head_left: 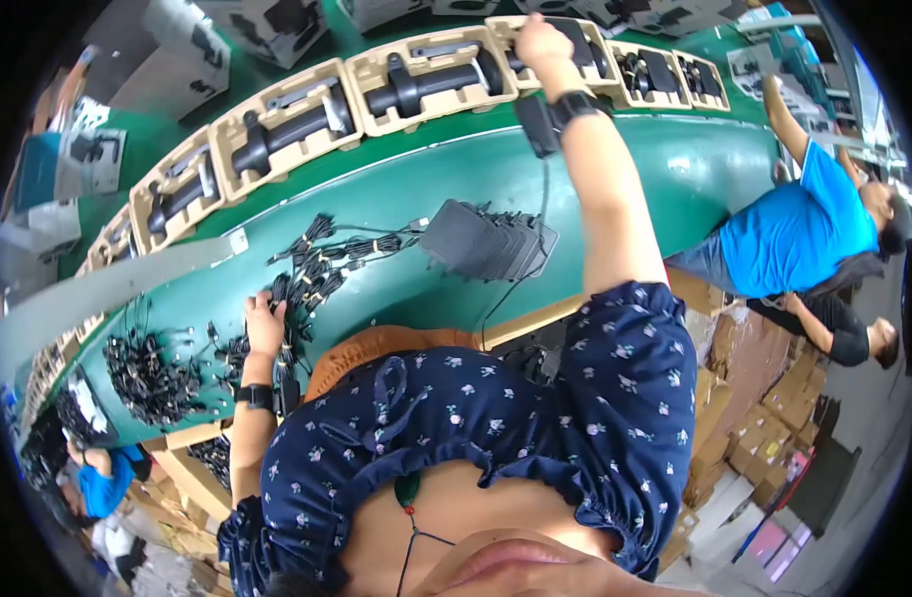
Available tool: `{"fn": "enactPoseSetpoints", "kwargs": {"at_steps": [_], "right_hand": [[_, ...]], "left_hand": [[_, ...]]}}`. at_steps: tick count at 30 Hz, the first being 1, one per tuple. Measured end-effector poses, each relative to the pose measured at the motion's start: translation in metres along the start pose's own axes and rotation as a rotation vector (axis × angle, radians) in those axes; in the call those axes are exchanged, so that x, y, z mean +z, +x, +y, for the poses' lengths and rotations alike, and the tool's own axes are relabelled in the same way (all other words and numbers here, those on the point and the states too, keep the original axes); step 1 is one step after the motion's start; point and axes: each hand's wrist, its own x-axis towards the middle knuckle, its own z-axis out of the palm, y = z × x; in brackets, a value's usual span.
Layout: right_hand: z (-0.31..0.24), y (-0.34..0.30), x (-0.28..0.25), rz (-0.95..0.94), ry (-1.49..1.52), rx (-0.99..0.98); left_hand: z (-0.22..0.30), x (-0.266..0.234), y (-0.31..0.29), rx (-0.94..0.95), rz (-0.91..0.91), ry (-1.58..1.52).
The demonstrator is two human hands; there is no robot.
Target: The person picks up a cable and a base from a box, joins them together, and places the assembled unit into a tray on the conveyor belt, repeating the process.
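1. Cable bundles (315,282), black and tied, lie at the fingertips of the left hand (266,324), their spread running ahead of it and to its right. That hand's fingers bend down onto them; I cannot tell whether they grip.
2. Black flat cases (471,242) stand in a leaning row on the bench (675,184), right of the left hand, nearer the body than the right hand.
3. Under the right hand (543,43) lies a moulded tray (524,83), long axis crosswise; whether that hand grips anything is unclear.
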Motion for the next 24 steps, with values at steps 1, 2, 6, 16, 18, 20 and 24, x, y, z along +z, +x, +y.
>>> {"fn": "enactPoseSetpoints", "kwargs": {"at_steps": [1, 2, 6, 16, 18, 20, 24], "right_hand": [[0.007, 0.019, 0.021, 0.022, 0.044, 0.031], [-0.013, 0.013, 0.026, 0.068, 0.075, 0.035], [-0.025, -0.01, 0.043, 0.313, 0.28, -0.055], [0.024, -0.008, 0.029, 0.512, 0.124, -0.149], [0.006, -0.011, 0.01, 0.462, 0.078, -0.135], [0.014, -0.002, 0.003, 0.172, 0.314, -0.265], [0.037, -0.009, 0.016, 0.35, 0.208, -0.301]], "left_hand": [[0.003, -0.001, 0.002, 0.02, 0.019, -0.018], [-0.003, -0.001, -0.003, 0.019, 0.035, 0.003], [0.004, -0.004, -0.004, 0.029, 0.027, 0.001], [0.015, -0.014, 0.005, -0.014, -0.082, -0.003], [0.003, -0.009, 0.002, 0.052, -0.066, -0.001], [-0.003, -0.008, 0.0, 0.026, -0.068, -0.026], [-0.009, -0.003, 0.012, 0.115, -0.037, 0.02]]}}
